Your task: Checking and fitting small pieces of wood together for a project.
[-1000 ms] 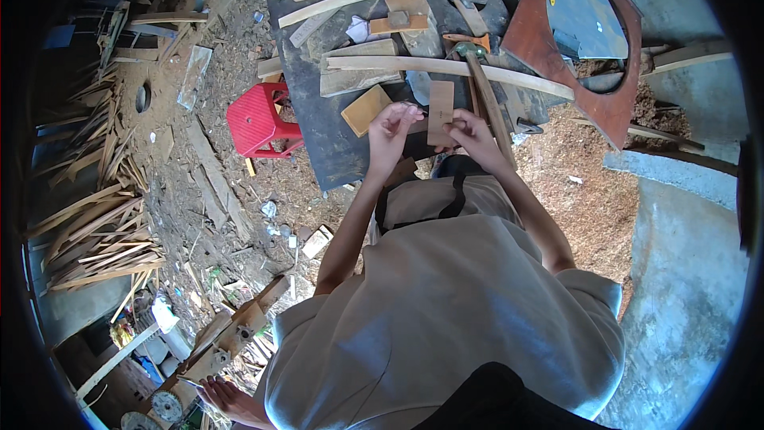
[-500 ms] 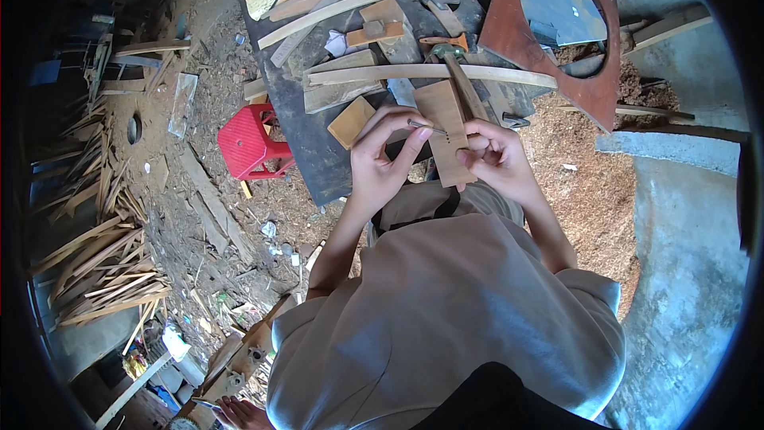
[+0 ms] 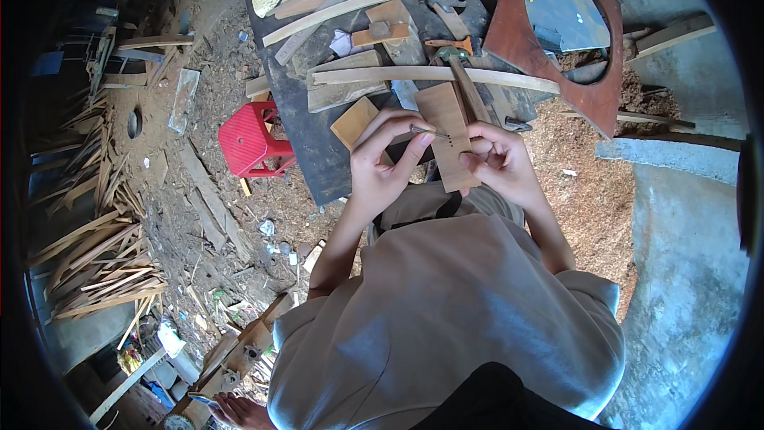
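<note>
In front of my body, my right hand (image 3: 503, 161) grips the edge of a flat rectangular wooden board (image 3: 447, 161), thumb on its face and fingers curled at its side. A short row of small dark holes runs across the board's middle. My left hand (image 3: 383, 161) pinches a thin metal rod (image 3: 420, 130) between thumb and fingers. The rod slants over the board, with its tip close to the holes; whether it touches the wood I cannot tell. Just beyond the board, a hammer (image 3: 469, 89) rests on the dark worktable (image 3: 306, 143).
Long wood strips (image 3: 374, 74) and offcuts lie on the table. A red stool (image 3: 245, 139) stands to the left. At right leans a brown panel (image 3: 509, 24) with an oval opening. Another person's hand (image 3: 237, 412) shows at the lower left. Sawdust (image 3: 589, 215) covers the floor at right.
The view has shifted slightly. The board is turned a little in my right hand, its near end a bit to the left. Both hands keep their hold.
</note>
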The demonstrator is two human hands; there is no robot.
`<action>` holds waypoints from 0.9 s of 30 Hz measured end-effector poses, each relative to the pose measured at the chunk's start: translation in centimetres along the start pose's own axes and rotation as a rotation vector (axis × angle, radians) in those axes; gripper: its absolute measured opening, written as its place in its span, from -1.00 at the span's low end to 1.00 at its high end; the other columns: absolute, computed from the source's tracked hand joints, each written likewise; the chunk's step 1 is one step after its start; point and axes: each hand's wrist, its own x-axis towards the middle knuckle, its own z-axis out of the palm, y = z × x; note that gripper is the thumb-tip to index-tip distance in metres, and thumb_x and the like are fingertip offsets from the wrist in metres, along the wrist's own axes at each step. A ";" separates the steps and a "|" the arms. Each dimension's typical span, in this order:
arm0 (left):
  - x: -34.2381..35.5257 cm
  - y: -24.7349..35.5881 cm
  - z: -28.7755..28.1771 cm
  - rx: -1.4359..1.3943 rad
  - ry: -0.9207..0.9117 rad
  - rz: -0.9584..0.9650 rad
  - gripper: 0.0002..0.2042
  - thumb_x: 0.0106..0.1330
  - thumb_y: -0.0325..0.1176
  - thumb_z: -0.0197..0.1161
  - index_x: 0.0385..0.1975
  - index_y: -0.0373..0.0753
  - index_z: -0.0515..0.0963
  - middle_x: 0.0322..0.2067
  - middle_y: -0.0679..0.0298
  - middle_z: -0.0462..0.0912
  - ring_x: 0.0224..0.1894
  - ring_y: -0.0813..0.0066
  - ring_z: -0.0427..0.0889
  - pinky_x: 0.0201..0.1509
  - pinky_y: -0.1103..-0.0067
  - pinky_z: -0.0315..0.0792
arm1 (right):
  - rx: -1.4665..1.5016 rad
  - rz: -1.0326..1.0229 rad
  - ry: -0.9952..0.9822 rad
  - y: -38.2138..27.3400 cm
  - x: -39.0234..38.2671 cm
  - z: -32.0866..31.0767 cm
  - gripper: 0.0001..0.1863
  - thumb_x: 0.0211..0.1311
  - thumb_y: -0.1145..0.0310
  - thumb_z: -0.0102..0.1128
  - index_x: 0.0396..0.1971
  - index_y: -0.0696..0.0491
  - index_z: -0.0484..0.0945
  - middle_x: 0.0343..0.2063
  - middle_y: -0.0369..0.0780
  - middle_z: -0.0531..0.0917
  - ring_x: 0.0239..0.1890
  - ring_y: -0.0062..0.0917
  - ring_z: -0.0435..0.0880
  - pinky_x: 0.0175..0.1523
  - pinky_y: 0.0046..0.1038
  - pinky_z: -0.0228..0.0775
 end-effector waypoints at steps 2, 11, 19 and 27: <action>0.0 -0.1 0.0 0.007 -0.002 0.015 -0.87 0.16 -0.64 0.28 -0.29 -0.41 0.56 -0.28 0.15 0.60 -0.19 0.43 0.55 -0.07 0.53 0.43 | 0.017 -0.002 0.005 0.1 0.1 0.0 -0.71 0.13 0.72 0.08 -0.10 0.28 0.44 -0.51 -0.33 0.62 -0.49 -0.88 0.50 -0.49 -0.78 0.25; 0.2 0.4 0.4 0.154 0.028 0.062 -0.87 0.12 -0.56 0.35 -0.33 -0.36 0.59 -0.32 0.18 0.62 -0.25 0.33 0.61 -0.13 0.50 0.47 | 0.034 0.022 -0.023 0.9 0.4 -0.5 -0.75 0.19 0.70 0.03 -0.10 0.29 0.42 -0.44 -0.23 0.65 -0.51 -0.76 0.59 -0.52 -0.75 0.28; -0.5 -6.6 0.5 0.264 -0.058 0.021 -0.86 0.20 -0.46 0.30 -0.29 -0.33 0.58 0.15 0.03 0.40 0.11 0.15 0.51 0.12 0.44 0.40 | -0.235 0.152 -0.044 7.9 3.7 -4.2 -0.58 0.37 0.37 -0.03 0.16 0.23 0.36 -0.33 -0.26 0.61 -0.46 -0.72 0.50 -0.39 -0.63 0.37; -5.8 -18.9 0.8 0.281 -0.114 -0.117 -0.85 0.26 -0.43 0.22 -0.25 -0.36 0.51 -0.03 0.02 0.55 0.09 0.03 0.49 0.16 0.32 0.36 | -0.294 0.276 -0.164 20.0 8.3 -6.6 -0.59 0.38 0.22 0.03 0.15 0.06 0.46 -0.32 -0.35 0.59 -0.37 -0.75 0.49 -0.34 -0.66 0.38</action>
